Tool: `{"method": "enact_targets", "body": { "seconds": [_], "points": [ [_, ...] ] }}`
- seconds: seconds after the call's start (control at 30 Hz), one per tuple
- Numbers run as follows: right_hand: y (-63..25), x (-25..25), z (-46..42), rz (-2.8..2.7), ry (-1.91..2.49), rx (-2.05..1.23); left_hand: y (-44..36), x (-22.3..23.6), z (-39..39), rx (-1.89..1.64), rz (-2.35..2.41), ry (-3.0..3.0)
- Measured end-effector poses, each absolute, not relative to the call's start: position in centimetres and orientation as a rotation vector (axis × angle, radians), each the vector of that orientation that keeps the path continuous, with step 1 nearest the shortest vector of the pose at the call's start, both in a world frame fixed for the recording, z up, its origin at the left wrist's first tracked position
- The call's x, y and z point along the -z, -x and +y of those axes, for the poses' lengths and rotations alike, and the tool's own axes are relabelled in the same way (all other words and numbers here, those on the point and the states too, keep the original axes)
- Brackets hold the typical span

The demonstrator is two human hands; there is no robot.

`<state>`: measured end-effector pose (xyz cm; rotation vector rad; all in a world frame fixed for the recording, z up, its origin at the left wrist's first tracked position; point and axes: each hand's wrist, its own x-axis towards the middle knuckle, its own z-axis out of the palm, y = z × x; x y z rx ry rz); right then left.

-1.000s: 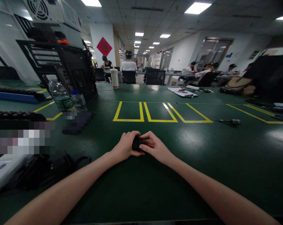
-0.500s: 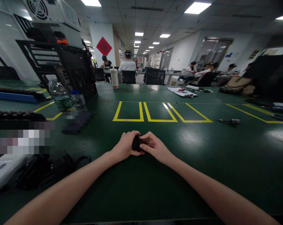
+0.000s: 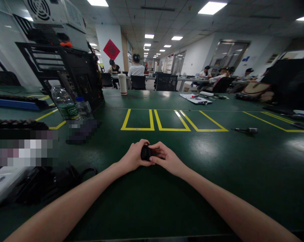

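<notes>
Green tabletop [image 3: 152, 201], near middle: a small black object [image 3: 145, 153] is between two bare hands. The left hand [image 3: 131, 158] curls its fingers around it; the right hand [image 3: 171, 162], partly closed, pinches its right edge between thumb and fingertips. A firm left hold with light, level right-hand pressure seems best. Beyond are yellow tape outlines [image 3: 137, 129], a screwdriver [image 3: 251, 130] to the right.

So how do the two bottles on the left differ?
The big bottle stands taller and wider than the small bottle. The big bottle has a whitish cap; the small bottle's is blue. The big bottle shows a green label; I can't make one out on the small bottle. Both are see-through and stand on the green table.
</notes>
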<state>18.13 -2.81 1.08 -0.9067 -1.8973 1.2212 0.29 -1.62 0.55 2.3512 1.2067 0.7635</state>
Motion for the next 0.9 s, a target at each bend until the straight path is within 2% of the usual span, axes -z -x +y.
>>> {"method": "enact_targets", "body": {
  "seconds": [0.33,0.9],
  "points": [
    [-17.8,-1.8,-3.1,-1.876,0.952,-1.243,-0.2,-1.9,-2.4,-0.703,1.161,-2.394],
    [-17.9,-1.5,-2.8,-1.808,0.922,-1.354,-0.3,-1.0,-2.1,-0.738,1.166,-2.517]
  ]
}}
